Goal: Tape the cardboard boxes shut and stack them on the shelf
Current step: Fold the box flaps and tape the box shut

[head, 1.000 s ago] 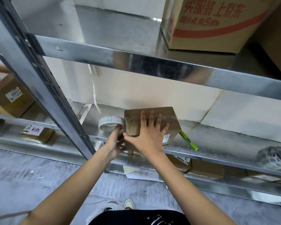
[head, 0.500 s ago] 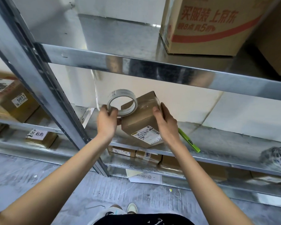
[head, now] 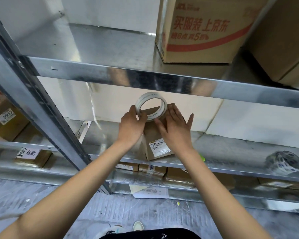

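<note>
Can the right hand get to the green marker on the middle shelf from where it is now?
Probably yes. The right hand lies flat on the small box, holding nothing, and the green marker peeks out just beside that forearm with nothing between.

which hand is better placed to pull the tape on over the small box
Left. The left hand already grips the tape roll at the top of the small box. The right hand lies flat with straight fingers on the box, steadying it, so it probably should stay there.
</note>
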`<control>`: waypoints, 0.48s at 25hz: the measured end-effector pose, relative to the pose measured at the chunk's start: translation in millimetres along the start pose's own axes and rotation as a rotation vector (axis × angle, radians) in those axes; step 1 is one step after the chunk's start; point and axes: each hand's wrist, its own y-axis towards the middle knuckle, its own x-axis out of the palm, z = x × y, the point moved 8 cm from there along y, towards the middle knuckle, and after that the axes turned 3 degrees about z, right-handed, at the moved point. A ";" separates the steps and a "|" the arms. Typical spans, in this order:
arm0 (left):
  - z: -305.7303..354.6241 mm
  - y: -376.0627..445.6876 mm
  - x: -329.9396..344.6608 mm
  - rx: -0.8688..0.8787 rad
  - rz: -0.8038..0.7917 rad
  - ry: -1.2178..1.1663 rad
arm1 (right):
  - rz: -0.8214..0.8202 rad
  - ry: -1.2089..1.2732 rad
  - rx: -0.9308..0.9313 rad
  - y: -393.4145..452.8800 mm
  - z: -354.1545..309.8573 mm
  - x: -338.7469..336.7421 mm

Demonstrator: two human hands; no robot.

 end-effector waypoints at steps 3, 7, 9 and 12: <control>11.3 -1.9 12.9 0.002 -0.076 -0.016 | -0.025 0.069 0.039 -2.8 22.7 2.2; 19.8 -0.5 18.2 0.044 -0.121 0.022 | -0.027 0.148 0.068 -6.1 31.0 3.0; 19.2 2.7 18.2 0.051 -0.170 -0.032 | -0.022 0.155 0.073 -5.4 30.9 0.7; 19.3 5.2 9.0 0.046 -0.237 -0.187 | -0.047 0.174 0.081 -6.8 32.5 0.0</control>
